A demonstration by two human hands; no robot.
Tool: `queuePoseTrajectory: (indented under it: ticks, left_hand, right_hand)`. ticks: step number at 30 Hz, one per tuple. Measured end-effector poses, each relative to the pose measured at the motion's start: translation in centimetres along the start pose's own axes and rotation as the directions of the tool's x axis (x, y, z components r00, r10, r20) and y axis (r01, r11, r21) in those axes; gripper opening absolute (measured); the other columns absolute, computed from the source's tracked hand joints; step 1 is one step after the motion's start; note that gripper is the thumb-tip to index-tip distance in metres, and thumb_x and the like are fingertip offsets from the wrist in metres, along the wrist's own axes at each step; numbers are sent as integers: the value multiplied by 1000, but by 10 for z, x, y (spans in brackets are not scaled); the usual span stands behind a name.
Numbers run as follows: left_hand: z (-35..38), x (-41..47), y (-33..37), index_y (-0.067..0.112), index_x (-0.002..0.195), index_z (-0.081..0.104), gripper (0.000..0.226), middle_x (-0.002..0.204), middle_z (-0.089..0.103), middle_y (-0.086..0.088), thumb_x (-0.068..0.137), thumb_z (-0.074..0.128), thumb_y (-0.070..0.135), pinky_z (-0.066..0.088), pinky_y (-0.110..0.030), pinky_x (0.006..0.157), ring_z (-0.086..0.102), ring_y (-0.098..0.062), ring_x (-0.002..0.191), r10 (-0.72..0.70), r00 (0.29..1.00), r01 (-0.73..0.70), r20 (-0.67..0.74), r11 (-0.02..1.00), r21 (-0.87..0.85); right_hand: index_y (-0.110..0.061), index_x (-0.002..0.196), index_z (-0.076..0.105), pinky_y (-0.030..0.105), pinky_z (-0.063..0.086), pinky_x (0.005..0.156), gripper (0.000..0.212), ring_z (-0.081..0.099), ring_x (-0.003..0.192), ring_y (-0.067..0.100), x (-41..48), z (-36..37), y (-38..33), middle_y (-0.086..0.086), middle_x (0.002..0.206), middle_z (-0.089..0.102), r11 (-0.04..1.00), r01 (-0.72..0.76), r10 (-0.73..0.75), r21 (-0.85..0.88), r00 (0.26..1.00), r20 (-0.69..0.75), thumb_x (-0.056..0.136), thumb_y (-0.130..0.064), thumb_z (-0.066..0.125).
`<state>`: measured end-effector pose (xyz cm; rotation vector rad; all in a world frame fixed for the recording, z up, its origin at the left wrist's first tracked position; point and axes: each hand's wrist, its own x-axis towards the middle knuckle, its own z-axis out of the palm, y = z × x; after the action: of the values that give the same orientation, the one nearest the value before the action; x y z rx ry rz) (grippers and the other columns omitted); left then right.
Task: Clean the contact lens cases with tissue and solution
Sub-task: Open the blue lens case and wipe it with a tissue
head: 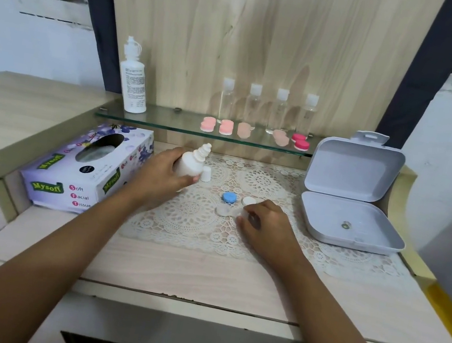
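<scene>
Tilted bottle (190, 164) gripped in left hand (161, 175), lens case (225, 210) pinched by right hand (267, 223).

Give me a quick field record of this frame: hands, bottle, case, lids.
left hand: grips small white bottle, nozzle bare, tilted up and to the right
bottle cap: off, upright on lace mat beside the bottle
right hand: holds right end of clear lens case on the mat
lids: blue lid and white lid off, lying behind the case
tissue box: left of mat
grey box: open, right of mat
</scene>
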<state>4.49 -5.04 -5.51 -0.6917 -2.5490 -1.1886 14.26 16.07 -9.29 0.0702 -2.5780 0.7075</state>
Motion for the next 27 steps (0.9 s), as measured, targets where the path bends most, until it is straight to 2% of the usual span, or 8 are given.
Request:
queuePoseTrajectory:
  ticks: [2, 4, 11, 15, 19, 23, 27]
  left_hand:
    - [-8, -1, -1, 18, 132, 47, 58, 121, 55, -2, 80, 71, 29, 43, -28, 86, 51, -16, 104, 81, 993, -95, 81, 979, 178]
    - [-12, -2, -2, 17, 132, 46, 59, 119, 52, -3, 80, 71, 32, 42, -35, 92, 49, -17, 103, 120, 980, -163, 158, 942, 293]
    - [-9, -6, -3, 17, 133, 47, 60, 120, 54, -6, 81, 68, 37, 44, -38, 87, 51, -23, 104, 296, 917, -397, 267, 739, 544]
    - [-6, -7, 0, 13, 129, 52, 56, 117, 58, -9, 81, 70, 34, 43, -39, 85, 53, -26, 100, 381, 877, -479, 293, 650, 590]
    - [-5, -6, 1, 8, 119, 60, 55, 108, 66, -13, 70, 80, 25, 48, -43, 82, 60, -32, 94, 442, 836, -542, 325, 574, 614]
    - [-4, -6, 3, 8, 110, 64, 54, 98, 69, -11, 62, 85, 22, 52, -42, 75, 63, -32, 83, 477, 812, -570, 336, 527, 631]
    - [-1, -6, 2, 9, 108, 64, 53, 95, 69, -9, 61, 85, 22, 51, -41, 73, 63, -31, 82, 514, 793, -583, 325, 486, 651]
  right_hand:
    - [-8, 92, 65, 26, 33, 69, 20, 47, 83, 19, 0, 0, 0, 0, 83, 50, 1000, 1, -1, -1, 1000, 0, 87, -26, 58]
    - [-8, 93, 65, 26, 35, 70, 20, 48, 84, 19, 1, 0, 0, 0, 84, 51, 1000, 2, -2, 1, 1000, -4, 87, -26, 59]
    - [-9, 95, 66, 27, 37, 72, 21, 48, 86, 20, 0, -2, -1, 0, 85, 50, 1000, 0, 0, -4, 1000, 1, 87, -27, 58]
    - [-10, 98, 66, 26, 35, 73, 21, 50, 90, 21, 0, -1, -2, 2, 88, 53, 1000, -14, 14, 10, 1000, 6, 86, -26, 59]
    - [-10, 102, 66, 24, 34, 76, 23, 51, 95, 22, 1, -2, -2, 6, 96, 58, 1000, -24, 23, 11, 1000, 19, 87, -26, 59]
    - [-10, 103, 66, 24, 35, 78, 23, 51, 96, 22, 0, -2, -2, 7, 99, 58, 1000, -21, 21, 6, 1000, 21, 87, -25, 59]
    - [-9, 100, 66, 22, 31, 73, 22, 51, 94, 22, 0, -2, -2, 6, 95, 57, 1000, -21, 21, 9, 1000, 22, 87, -25, 59]
